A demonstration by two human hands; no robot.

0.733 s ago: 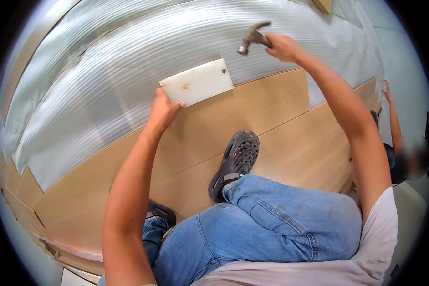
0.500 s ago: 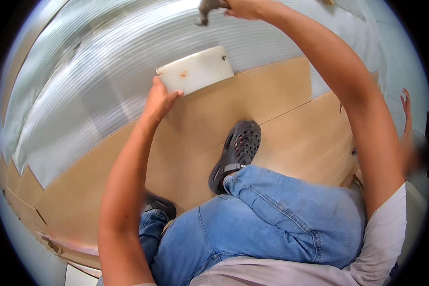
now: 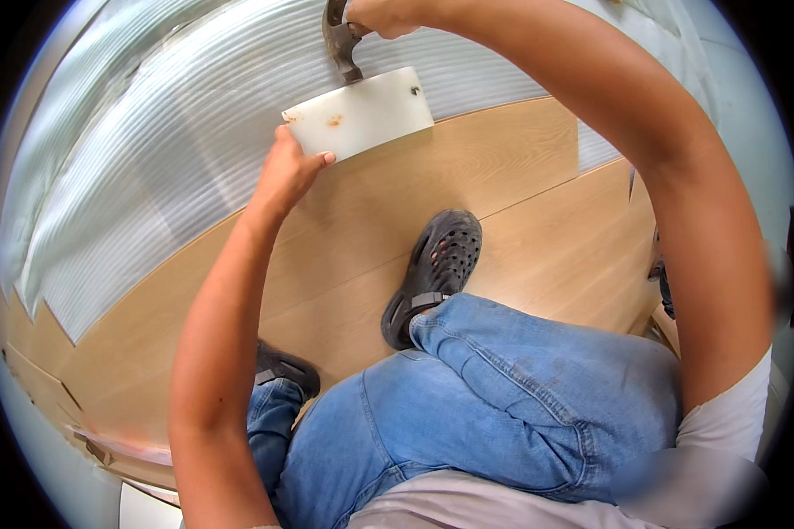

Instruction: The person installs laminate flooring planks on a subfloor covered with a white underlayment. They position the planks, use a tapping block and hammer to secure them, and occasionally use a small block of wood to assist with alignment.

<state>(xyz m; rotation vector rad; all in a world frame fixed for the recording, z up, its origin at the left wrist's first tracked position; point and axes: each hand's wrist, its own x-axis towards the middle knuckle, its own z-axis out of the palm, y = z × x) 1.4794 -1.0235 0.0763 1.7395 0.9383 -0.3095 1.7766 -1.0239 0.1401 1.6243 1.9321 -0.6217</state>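
My left hand (image 3: 295, 169) grips the near left end of a white rectangular block (image 3: 370, 115), with thumb and fingers on its edge. The block has rusty-brown stains and lies where wood-look planks (image 3: 494, 150) meet ribbed foam underlay (image 3: 176, 150). My right hand (image 3: 384, 16) is closed round the handle of a claw hammer (image 3: 342, 48) at the top of the view. The hammer's head is at the block's far edge and appears to touch it; the exact contact is too small to tell.
My feet in dark clogs (image 3: 430, 273) rest on the laid planks, below the block. A pale wall or floor curves along both sides. At the right rim, another person is mostly hidden behind my right arm. A pale panel (image 3: 141, 507) shows at lower left.
My right hand has swung the hammer left to the block's far edge. My left hand stays on the block; the whole view has shifted a little. The other person's raised hand is now hidden.
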